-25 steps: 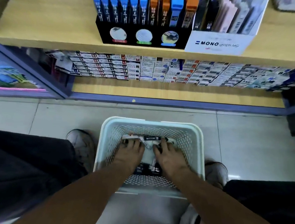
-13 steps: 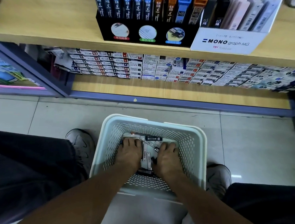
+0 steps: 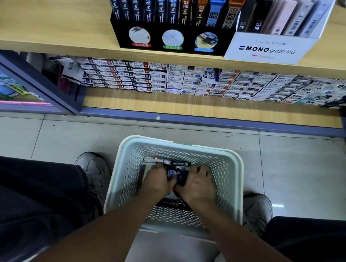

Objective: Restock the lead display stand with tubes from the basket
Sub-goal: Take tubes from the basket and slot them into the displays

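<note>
Both hands are sunk inside the basket (image 3: 235,178) on the floor, the left hand (image 3: 157,181) and right hand (image 3: 197,187) curled around loose tubes (image 3: 174,173), thumbs touching. The display stand (image 3: 171,41) is set at the shelf edge.

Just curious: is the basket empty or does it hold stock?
Not empty: tubes lie in the basket around both hands.
</note>
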`<state>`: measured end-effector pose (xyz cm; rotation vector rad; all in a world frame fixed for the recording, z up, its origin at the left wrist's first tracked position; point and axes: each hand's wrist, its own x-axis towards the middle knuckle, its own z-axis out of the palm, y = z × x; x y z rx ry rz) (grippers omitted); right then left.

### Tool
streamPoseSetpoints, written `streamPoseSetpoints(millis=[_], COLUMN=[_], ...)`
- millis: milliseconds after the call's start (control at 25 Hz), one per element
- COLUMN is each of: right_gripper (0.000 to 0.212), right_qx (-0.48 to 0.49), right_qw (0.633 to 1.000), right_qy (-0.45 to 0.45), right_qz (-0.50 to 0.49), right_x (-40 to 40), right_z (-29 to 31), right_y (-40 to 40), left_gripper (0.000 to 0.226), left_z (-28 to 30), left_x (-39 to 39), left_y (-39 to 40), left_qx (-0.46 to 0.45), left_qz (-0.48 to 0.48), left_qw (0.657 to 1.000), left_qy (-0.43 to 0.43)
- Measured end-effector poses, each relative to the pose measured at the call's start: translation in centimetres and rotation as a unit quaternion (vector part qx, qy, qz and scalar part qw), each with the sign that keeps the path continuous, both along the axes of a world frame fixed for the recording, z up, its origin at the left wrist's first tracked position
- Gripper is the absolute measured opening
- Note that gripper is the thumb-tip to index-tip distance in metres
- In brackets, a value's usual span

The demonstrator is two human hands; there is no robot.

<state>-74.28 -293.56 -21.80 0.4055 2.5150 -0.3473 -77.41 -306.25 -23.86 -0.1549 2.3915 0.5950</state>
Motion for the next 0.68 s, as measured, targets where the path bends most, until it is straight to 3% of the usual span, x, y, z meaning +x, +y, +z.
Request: streamPoseSetpoints(millis=[80, 160, 280, 480, 680], right_gripper=[0.083, 0.07, 0.04, 0.031, 0.014], right_qx=[0.055, 0.052, -0.06, -0.177, -0.307], right_qw=[0.997, 0.996, 0.995, 0.962, 0.913], right_qy=[-0.024, -0.042, -0.036, -0.086, -0.105], right_qz=[0.038, 0.051, -0.068, -0.192, -0.248], right_x=[0.4, 0.4, 0.1, -1.0, -1.8], right_z=[-0.2, -0.8, -1.1, -0.9, 0.3], right_y=[0.1, -0.3, -1.2, -0.5, -0.5], left_gripper=[0.051, 0.041, 0.029, 0.044, 0.056], left_z=[-0.1, 0.0, 0.3, 0.1, 0.2], left_x=[0.5, 0.6, 0.4, 0.1, 0.1], left_y=[0.4, 0.8, 1.5, 2.0, 3.2], left_qx=[-0.005, -0.015, -0.011, 0.058, 0.147], left_qz=[0.019, 0.021, 0.059, 0.161, 0.297], left_qw=[1.0, 0.999, 0.997, 0.98, 0.933], left_qy=[-0.017, -0.025, -0.049, -0.098, -0.138])
